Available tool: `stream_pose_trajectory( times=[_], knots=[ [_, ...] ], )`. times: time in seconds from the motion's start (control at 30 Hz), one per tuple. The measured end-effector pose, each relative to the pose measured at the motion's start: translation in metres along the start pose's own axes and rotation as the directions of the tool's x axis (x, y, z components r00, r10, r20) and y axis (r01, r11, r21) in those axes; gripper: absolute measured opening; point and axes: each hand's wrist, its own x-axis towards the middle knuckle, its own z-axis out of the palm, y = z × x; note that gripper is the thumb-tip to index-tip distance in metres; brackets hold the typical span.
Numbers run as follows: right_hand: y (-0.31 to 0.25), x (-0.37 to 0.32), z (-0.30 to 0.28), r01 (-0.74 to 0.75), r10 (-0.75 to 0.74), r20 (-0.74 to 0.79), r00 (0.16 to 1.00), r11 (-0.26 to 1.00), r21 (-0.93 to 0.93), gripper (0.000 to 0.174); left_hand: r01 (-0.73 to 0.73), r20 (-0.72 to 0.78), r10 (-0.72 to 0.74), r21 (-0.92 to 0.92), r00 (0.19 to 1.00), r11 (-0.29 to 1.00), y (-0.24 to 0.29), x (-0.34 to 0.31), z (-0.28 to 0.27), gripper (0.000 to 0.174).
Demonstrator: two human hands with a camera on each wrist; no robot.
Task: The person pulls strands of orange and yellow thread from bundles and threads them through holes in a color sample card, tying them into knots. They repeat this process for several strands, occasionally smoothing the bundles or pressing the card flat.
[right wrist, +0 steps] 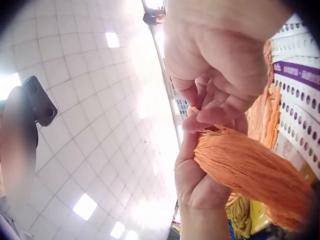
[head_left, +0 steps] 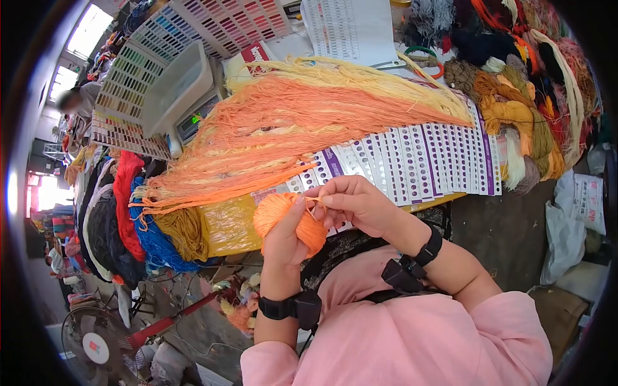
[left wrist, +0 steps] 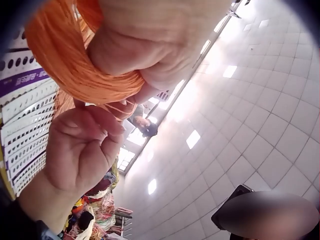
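Observation:
A wound ball of orange yarn (head_left: 270, 215) sits in my left hand (head_left: 286, 238), whose thumb and fingers grip it. In the left wrist view the strands of the yarn ball (left wrist: 65, 55) wrap around that hand's fingers. My right hand (head_left: 354, 202) is at the ball's right side, its fingertips pinching a thin orange strand (head_left: 315, 201). The right wrist view has the right hand (right wrist: 220, 70) above the left hand (right wrist: 200, 185), fingertips close together at the gathered end of the orange yarn (right wrist: 250, 170).
Loose orange and yellow yarn (head_left: 257, 122) spreads over the table beyond my hands. Under it lie punched white and purple cards (head_left: 412, 161). A scale with a white tray (head_left: 174, 90) and a colour chart (head_left: 129, 83) stand behind. Yarn hanks (head_left: 129, 206) hang left; a fan (head_left: 96, 344) stands lower left.

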Motion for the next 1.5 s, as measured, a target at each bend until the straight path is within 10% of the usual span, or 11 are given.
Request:
stream_pose_trajectory(
  times=[0.47,0.67,0.97,1.17,1.5],
  knots=[
    [0.000,0.001,0.000,0.009,-0.009,-0.010,1.000,0.999,0.034,0.012,-0.046,-0.138,0.051,0.040,0.989,0.998,0.001,-0.001,0.006,0.025],
    [0.003,0.000,0.005,-0.046,0.012,-0.111,0.994,0.952,-0.303,0.011,-0.072,-0.198,0.095,0.116,0.976,0.991,-0.005,0.001,0.013,0.026],
    [0.008,0.001,-0.006,0.048,-0.018,-0.114,0.993,0.962,0.270,0.008,-0.092,-0.070,0.100,0.116,0.993,0.989,0.000,-0.005,0.016,0.039],
    [0.002,0.003,0.011,-0.047,0.035,-0.174,0.984,0.997,-0.066,0.006,-0.096,-0.031,0.104,0.189,0.994,0.977,-0.004,-0.005,0.014,0.045],
    [0.006,0.007,0.016,0.002,-0.012,-0.161,0.987,0.998,-0.061,0.007,-0.093,-0.071,0.105,0.151,0.992,0.984,0.002,-0.006,0.018,0.038]
  ],
)
